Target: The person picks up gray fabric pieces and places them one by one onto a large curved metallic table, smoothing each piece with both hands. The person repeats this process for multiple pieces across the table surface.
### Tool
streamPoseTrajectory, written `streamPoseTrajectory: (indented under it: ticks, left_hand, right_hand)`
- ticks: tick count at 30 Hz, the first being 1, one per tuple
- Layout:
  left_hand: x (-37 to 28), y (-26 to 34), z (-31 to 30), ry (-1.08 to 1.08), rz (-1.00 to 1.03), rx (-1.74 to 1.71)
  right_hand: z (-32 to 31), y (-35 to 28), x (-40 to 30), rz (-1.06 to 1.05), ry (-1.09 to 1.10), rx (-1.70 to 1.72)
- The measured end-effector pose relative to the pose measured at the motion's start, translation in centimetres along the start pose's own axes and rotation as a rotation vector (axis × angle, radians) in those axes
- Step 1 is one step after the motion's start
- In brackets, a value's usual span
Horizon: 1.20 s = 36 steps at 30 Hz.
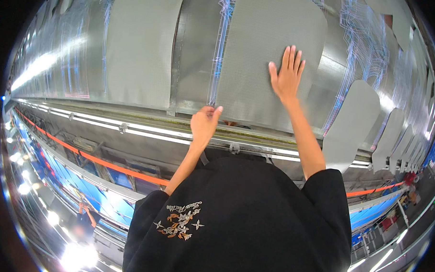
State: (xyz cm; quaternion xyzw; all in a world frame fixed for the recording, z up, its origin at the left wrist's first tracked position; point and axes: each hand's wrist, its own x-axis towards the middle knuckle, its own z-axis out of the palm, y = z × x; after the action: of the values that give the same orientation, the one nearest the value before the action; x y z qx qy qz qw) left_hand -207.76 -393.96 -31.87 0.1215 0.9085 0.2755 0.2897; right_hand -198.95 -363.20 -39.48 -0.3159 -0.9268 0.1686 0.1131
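Observation:
A grey sheet with a fine grid texture [255,76] lies on a long metal-topped table [197,52] in front of me. My right hand [288,79] rests palm down on its right half, fingers extended. At the sheet's lower left corner is my left hand [204,123], fingers curled and thumb raised. Whether it pinches the sheet's edge cannot be made out. To the left lies a second grey textured sheet [141,54], with a strip of bare metal between the two. Thin blue and pink lines [218,60] mark the tabletop beside the sheets.
Several smaller grey pieces [353,119] hang over the table's front edge on the right. A metal rail with small brackets [123,128] runs along that edge. Behind me are an orange bar [119,167] and another long table with blue [69,170]. A person [85,221] stands there.

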Motion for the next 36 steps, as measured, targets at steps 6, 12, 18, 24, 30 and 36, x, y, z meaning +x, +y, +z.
streamPoseTrajectory:
  ticks: [6, 12, 18, 24, 30, 36]
  left_hand:
    - [-0.6, 1.0, 2.6, -0.185, 0.032, -0.006]
    - [-2.6, 13.3, -0.2, -0.163, 0.497, -0.429]
    - [-2.9, 7.8, -2.8, -0.346, 0.186, -0.295]
    - [-0.8, 6.4, -4.2, -0.319, 0.158, -0.462]
    - [7.5, 13.0, -0.7, -0.260, 0.513, -0.372]
    - [15.8, 13.8, 8.8, -0.281, 1.176, 0.198]
  right_hand:
    - [-0.6, -1.7, -7.3, -0.036, -0.155, 0.019]
    - [-0.9, 1.7, -0.3, 0.012, -0.033, -0.082]
    - [0.4, 0.3, 6.8, -0.230, -0.036, -0.059]
    - [2.2, -11.5, -11.1, -0.613, -0.498, 0.324]
    - [-0.6, -10.7, -11.3, -0.616, -0.714, 0.413]
    - [-2.4, 1.7, -3.5, -0.678, -0.608, 0.132]
